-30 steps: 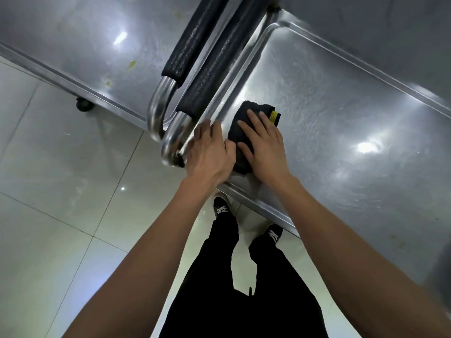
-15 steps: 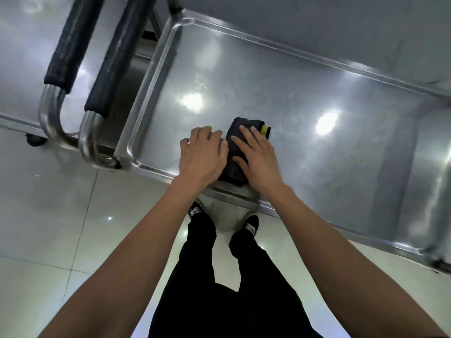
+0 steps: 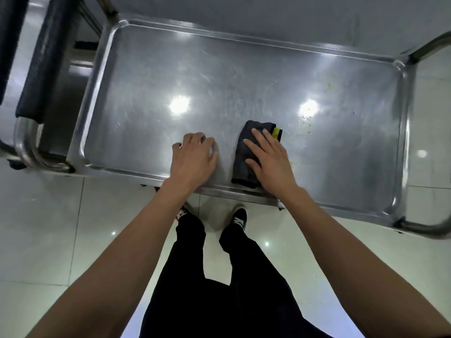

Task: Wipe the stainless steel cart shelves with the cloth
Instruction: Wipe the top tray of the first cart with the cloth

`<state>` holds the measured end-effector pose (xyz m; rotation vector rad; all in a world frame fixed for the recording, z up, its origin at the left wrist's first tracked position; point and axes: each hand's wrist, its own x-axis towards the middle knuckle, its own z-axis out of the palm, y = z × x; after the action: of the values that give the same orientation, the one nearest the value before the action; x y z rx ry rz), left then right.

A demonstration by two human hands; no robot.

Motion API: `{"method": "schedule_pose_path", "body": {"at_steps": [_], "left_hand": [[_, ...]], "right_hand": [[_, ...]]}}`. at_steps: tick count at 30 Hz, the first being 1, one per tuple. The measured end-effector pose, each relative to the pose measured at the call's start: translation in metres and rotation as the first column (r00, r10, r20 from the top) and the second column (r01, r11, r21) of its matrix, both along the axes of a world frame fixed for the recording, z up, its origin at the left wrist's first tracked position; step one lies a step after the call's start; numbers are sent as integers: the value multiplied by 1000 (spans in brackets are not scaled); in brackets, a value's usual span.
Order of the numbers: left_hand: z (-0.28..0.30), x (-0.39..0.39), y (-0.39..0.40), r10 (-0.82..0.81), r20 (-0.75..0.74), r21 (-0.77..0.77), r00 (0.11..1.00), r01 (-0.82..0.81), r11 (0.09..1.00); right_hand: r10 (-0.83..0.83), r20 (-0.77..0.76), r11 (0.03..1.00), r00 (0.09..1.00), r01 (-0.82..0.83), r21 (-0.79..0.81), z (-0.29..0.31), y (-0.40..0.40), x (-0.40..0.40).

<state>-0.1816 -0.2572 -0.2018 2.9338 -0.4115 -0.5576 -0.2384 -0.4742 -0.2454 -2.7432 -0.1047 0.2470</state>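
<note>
Cart shelf [image 3: 244,76], stainless, raised rim all round; right handle cut off by the frame. Cloth [image 3: 244,152], dark, folded, partly hidden under right hand [image 3: 271,159], fingers flat and spread, pressing. Long axis runs from near rim toward far rim. Left hand [image 3: 192,159] beside it, fingers loosely bent, resting on bare steel. Green specks [image 3: 308,131] right of cloth; open shelf beyond.

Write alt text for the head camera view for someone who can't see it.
A person's right hand presses a dark folded cloth flat on a steel cart shelf, near greenish specks. The left hand rests on the bare shelf beside it.
</note>
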Motion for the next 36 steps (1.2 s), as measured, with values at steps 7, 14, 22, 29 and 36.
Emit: {"method": "schedule_pose_path", "body": {"at_steps": [7,14,22,29,36], "left_hand": [[-7,-10,9,2,-5,-28,1000,-2,1000],[-7,1,46,61,-15,-168,998,-63,984],[-11,-11,159,208,93,-183,974,-188,965],[-20,-23,239,422,217,-139,880,-400,906],[-32,-37,285,484,238,-308,842,-407,860]], "right_hand": [[36,26,998,999,-35,-50,-4,1,-11],[101,46,993,994,-98,-59,-8,59,1],[151,50,988,987,-149,-31,-8,164,42],[244,47,969,969,-242,-51,-14,256,77],[273,68,962,960,-273,0,-12,335,121]]}}
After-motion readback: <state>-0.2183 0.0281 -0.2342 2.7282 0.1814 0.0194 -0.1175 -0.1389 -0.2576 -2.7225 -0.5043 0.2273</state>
